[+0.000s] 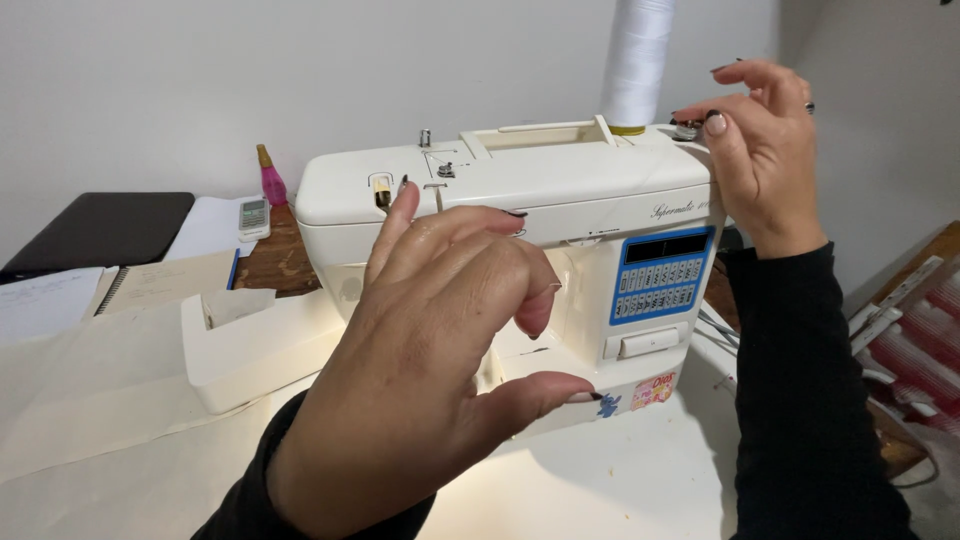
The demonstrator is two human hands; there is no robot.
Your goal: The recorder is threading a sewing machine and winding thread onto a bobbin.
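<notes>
Threading is best done with the line kept taut from the tall white thread cone (637, 60) just left of the right hand (765, 160), whose thumb and forefinger pinch the small metal bobbin (686, 128) atop the cream plastic sewing machine (520, 190), while the left hand (430, 350) hovers half-open in front, fingers curled, whether gripping thread cannot be told.

Left hand (420, 370) before cream sewing machine (560, 190) — right hand (765, 150) at bobbin (687, 128), white spool (637, 60) behind

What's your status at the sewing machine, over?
Left hand open, raised before sewing machine. Right hand fingertips on bobbin beside white thread cone. Whether it grips, unclear. Nothing in the way.
</notes>
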